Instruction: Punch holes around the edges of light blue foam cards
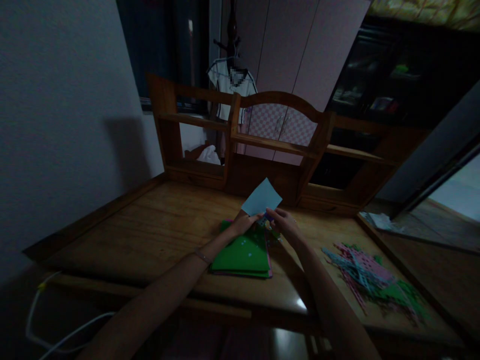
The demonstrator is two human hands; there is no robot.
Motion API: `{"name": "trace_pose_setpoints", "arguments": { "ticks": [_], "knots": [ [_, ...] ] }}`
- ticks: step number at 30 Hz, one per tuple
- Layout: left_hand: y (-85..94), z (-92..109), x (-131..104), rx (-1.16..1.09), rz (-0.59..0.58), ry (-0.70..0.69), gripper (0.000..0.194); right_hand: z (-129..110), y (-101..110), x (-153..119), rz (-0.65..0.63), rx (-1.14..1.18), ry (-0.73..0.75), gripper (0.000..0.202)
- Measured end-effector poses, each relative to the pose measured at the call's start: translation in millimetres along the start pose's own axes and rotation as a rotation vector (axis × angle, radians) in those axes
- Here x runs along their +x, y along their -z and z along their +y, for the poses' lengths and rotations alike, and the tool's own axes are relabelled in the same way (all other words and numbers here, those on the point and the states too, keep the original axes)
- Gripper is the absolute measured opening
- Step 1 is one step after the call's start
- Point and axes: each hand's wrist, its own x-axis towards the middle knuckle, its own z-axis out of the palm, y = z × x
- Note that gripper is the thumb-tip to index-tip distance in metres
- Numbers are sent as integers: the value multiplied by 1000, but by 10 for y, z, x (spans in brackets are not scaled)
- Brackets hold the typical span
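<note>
A light blue sheet of paper (262, 198) is held up over the desk, its far corner pointing away from me. My left hand (245, 223) is closed on the near edge of this paper. My right hand (284, 223) is closed at the paper's near right side, on a small purple-blue object (268, 216) mostly hidden by the fingers; its kind is unclear. Below both hands lies a stack of green sheets (242, 255) with a pink edge showing. Small pale scraps (250, 255) are scattered on the top green sheet, and more bits lie under my right hand.
A pile of pink, blue and green paper strips (369, 275) lies on the wooden desk (161, 225) at the right. A wooden shelf unit (273, 145) stands along the desk's back edge. A white cable (32, 310) hangs at the lower left.
</note>
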Motion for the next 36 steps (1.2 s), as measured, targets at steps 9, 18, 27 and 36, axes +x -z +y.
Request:
{"name": "trace_pose_setpoints", "arguments": {
  "ticks": [9, 18, 27, 36],
  "knots": [
    [42, 0, 14, 27, -62, -90, 31, -1, -16, -3, 24, 2, 9, 44],
    [29, -49, 13, 4, -77, -58, 36, 46, 25, 24, -26, -4, 19, 39],
    [9, -103, 20, 5, -50, -22, 40, 57, -13, 23, -33, 11, 43, 38],
    [18, 62, -19, -30, -55, -53, 34, 96, -29, 34, -20, 69, 53, 37]
  ]
}}
